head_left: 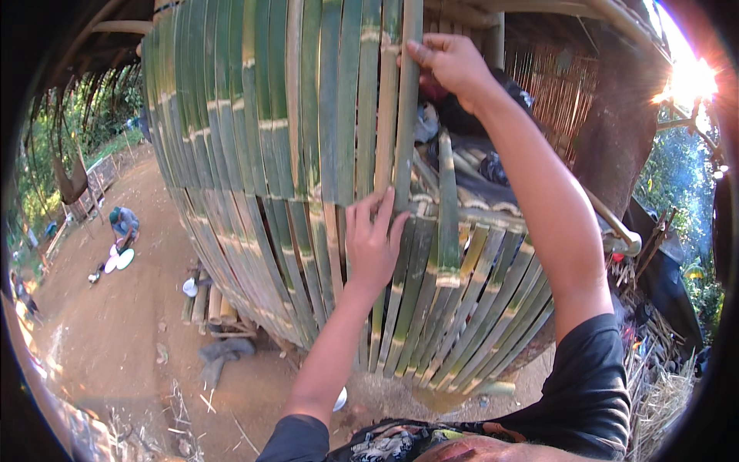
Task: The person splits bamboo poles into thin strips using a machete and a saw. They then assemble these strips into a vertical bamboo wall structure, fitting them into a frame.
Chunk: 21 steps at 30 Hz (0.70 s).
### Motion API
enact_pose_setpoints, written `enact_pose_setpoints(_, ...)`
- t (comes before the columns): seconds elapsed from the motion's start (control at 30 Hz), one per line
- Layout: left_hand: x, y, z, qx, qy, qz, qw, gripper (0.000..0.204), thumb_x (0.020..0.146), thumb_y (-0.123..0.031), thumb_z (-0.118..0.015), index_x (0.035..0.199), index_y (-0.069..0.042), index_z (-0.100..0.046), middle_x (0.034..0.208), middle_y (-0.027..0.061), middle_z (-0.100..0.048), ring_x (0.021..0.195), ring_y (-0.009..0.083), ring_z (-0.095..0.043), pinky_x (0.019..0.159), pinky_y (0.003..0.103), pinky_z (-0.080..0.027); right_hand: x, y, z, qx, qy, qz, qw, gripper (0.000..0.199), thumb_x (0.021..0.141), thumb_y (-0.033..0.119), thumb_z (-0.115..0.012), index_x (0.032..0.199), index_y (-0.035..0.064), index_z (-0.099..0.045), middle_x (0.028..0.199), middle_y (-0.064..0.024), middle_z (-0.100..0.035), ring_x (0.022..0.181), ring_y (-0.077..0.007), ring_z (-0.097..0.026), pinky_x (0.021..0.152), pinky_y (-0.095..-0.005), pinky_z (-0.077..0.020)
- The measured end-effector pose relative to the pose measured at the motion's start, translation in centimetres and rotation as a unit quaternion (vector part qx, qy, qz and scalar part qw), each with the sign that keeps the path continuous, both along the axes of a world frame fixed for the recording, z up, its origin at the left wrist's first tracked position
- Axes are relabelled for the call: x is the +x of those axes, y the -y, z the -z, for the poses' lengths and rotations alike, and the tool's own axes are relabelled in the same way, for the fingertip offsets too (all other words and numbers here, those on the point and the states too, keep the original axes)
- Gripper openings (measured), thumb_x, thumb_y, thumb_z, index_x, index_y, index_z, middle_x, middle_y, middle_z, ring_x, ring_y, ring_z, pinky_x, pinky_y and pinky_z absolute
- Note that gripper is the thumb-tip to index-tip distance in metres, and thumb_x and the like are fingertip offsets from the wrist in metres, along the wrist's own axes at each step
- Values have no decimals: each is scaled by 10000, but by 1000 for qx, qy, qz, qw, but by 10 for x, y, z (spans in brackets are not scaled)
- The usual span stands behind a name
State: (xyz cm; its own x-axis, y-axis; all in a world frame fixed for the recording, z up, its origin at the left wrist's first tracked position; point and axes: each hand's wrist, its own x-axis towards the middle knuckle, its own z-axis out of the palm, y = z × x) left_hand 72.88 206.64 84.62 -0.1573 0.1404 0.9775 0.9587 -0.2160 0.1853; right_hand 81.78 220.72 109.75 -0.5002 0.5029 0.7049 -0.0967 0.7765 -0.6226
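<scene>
A green bamboo slat (406, 115) stands upright at the edge of the woven bamboo wall (262, 138) — the right hand (449, 60) grips its top, the left hand (373, 242) presses flat, fingers spread, against the weave below. Beyond, a person (123, 223) crouches on the dirt ground (115, 323).

Tall green split-bamboo slat (406, 108): upright, far edge of the woven bamboo wall panel (254, 115), top gripped high up, lower end tucked behind a horizontal strip near centre. Panel: flat green and pale strips, vertical ones close-packed, nodes showing as pale bands; right part unfinished, shorter slats standing lower, gap above.
</scene>
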Motion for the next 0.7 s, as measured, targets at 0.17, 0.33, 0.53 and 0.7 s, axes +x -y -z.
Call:
enact_pose_setpoints(0.17,-1,2,6,8,-12,-7,1000,452,823,-70,-800,1257,-37,-676,1103,122,-602,971,281,-532,751,364,-469,7,10,9,-11,-9,12,1000,278,992,306,-674,1026,37,-735,889,-8,-714,745,-68,-619,642,-228,-523)
enact_pose_setpoints(0.33,-1,-2,9,20,-4,-5,1000,423,849,-60,-769,1260,-40,-673,1113,121,-598,996,285,-526,761,361,-458,7,13,7,-17,1,3,1000,321,987,327,-681,1054,17,-725,914,-29,-703,761,-80,-625,642,-236,-535)
enact_pose_setpoints(0.53,2,-6,10,11,-4,-21,1000,416,858,-64,-751,1261,-29,-654,1132,146,-588,1036,318,-535,853,405,-456,6,9,4,-8,14,10,1000,344,968,357,-702,1058,26,-726,881,-10,-699,720,-69,-619,622,-232,-522)
enact_pose_setpoints(0.7,-2,-7,-7,21,-27,-58,998,414,869,-113,-731,1259,-15,-634,1175,166,-575,1091,353,-531,956,458,-421,-1,8,9,10,-9,14,1000,368,958,385,-708,1032,25,-725,831,-20,-698,688,-79,-640,610,-228,-532)
